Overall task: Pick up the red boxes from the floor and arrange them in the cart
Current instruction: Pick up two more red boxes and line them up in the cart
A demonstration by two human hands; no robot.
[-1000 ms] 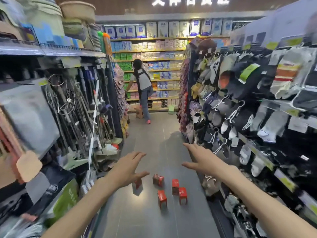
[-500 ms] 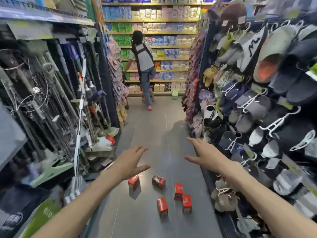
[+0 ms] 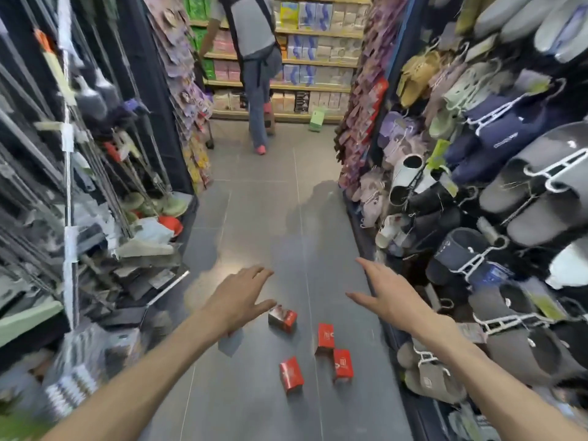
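- Left hand (image 3: 241, 300) reaches forward over the floor (image 3: 254, 218), fingers spread and holding nothing.
- Right hand (image 3: 389, 297) is stretched out likewise, fingers straight, well apart from the left.
- Four red boxes (image 3: 291, 374) lie on the floor below and between the hands; one box (image 3: 282, 319) sits just beside the left thumb.
- Slippers (image 3: 509, 198) hang right of the right hand.

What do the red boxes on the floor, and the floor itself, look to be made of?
Small red boxes: probably printed cardboard with a slight gloss, judging by sharp folded edges and flat printed faces. Grey floor: smooth polished tile, judging by straight grout lines and a soft glare.
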